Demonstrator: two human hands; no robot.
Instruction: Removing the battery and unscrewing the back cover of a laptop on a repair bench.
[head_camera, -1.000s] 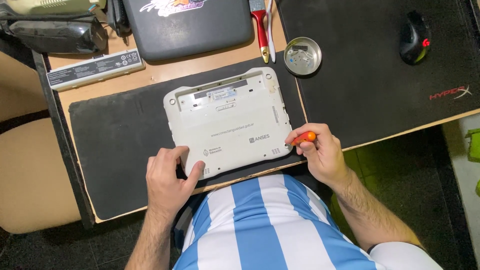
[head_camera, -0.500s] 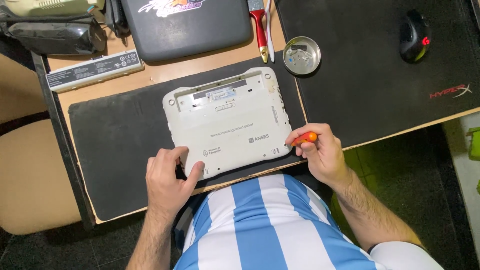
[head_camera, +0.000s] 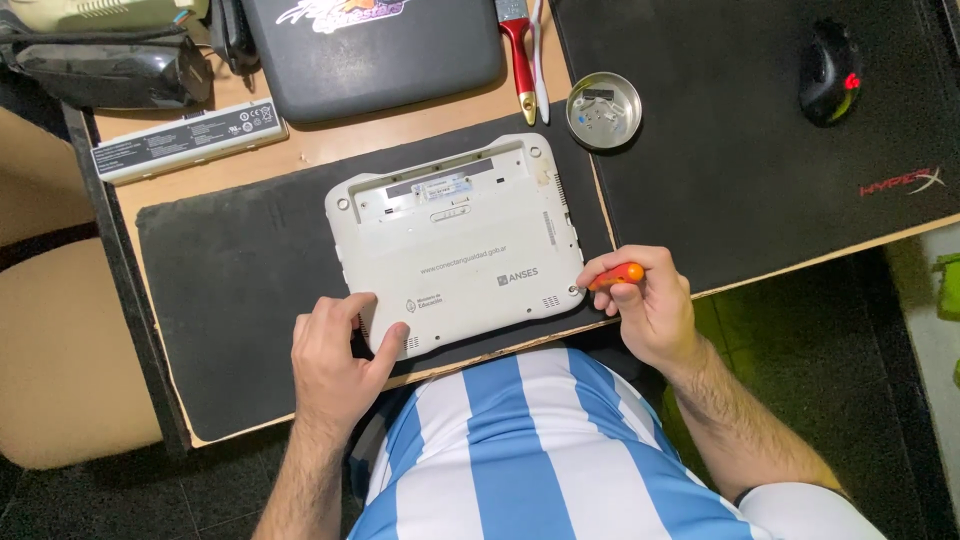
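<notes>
A small white laptop (head_camera: 455, 250) lies upside down on a dark mat (head_camera: 230, 290), its empty battery bay toward the far edge. My left hand (head_camera: 335, 365) presses on its near left corner, thumb on the case. My right hand (head_camera: 645, 305) grips an orange-handled screwdriver (head_camera: 617, 275) whose tip meets the near right corner of the laptop.
A round metal dish (head_camera: 603, 110) with small parts sits beyond the laptop. A red-handled tool (head_camera: 520, 55), a white battery pack (head_camera: 190, 140), a dark laptop sleeve (head_camera: 375, 45), and a black mouse (head_camera: 828, 72) on a large black pad (head_camera: 760, 160) lie farther back. A beige chair (head_camera: 60, 350) stands left.
</notes>
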